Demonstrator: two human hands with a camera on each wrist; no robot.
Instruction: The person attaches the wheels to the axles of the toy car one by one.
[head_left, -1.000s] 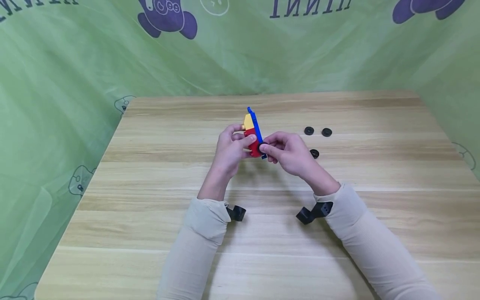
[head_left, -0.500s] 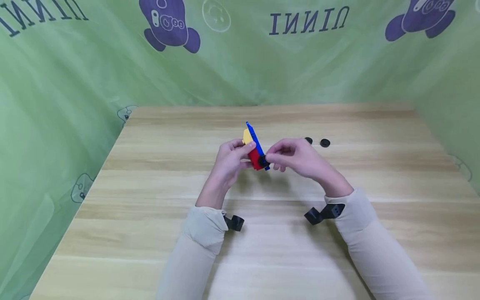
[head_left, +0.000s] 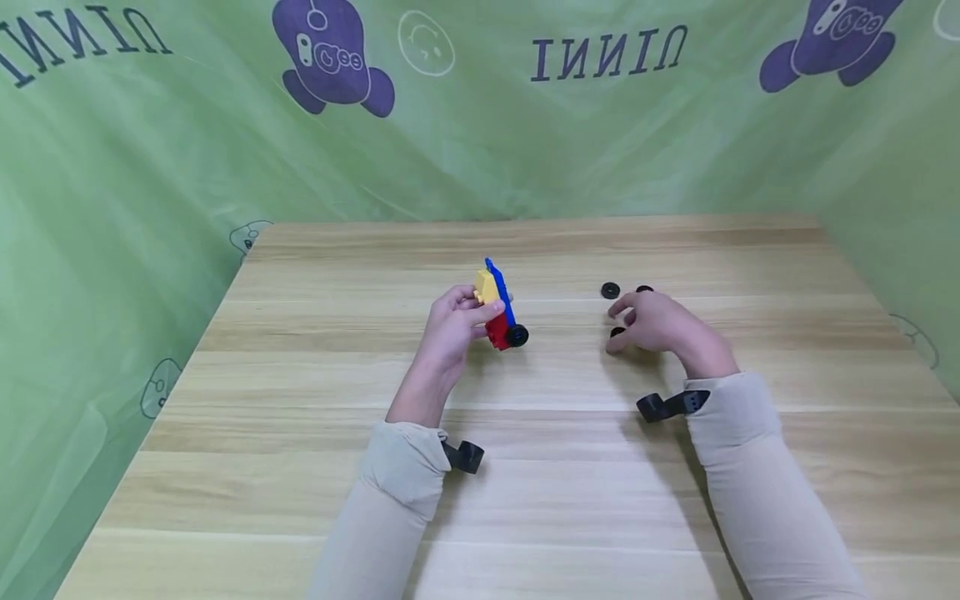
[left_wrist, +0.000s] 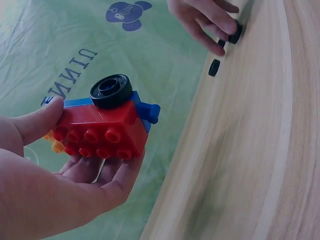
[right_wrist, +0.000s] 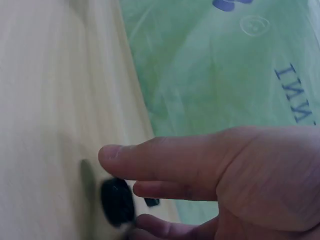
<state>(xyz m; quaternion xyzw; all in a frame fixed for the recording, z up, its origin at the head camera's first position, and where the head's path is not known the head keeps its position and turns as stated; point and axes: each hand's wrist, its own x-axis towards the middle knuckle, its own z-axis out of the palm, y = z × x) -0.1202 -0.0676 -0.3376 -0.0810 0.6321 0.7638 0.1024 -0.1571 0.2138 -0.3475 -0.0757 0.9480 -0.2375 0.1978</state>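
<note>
My left hand (head_left: pixel 457 321) grips a small brick model (head_left: pixel 497 312) above the table: a yellow piece, a red brick (left_wrist: pixel 105 130) and a blue plate (left_wrist: pixel 145 110). One black wheel (left_wrist: pixel 111 91) is fixed on the model's side. My right hand (head_left: pixel 648 321) is down on the table at the right, apart from the model. Its loosely bent fingers (right_wrist: pixel 165 152) touch a loose black wheel (right_wrist: pixel 117 202) lying flat under the fingertips. Two more loose wheels (head_left: pixel 610 290) lie just beyond it, one (head_left: pixel 643 289) half hidden behind the hand.
The wooden table (head_left: pixel 525 467) is ringed by a green printed cloth (head_left: pixel 150 167) on the left, back and right. Black camera mounts sit on both wrists (head_left: pixel 465 457).
My right hand has let go at the model's wheel and moved right and down to the loose wheels on the table. The left hand still holds the model, tilted a little.
</note>
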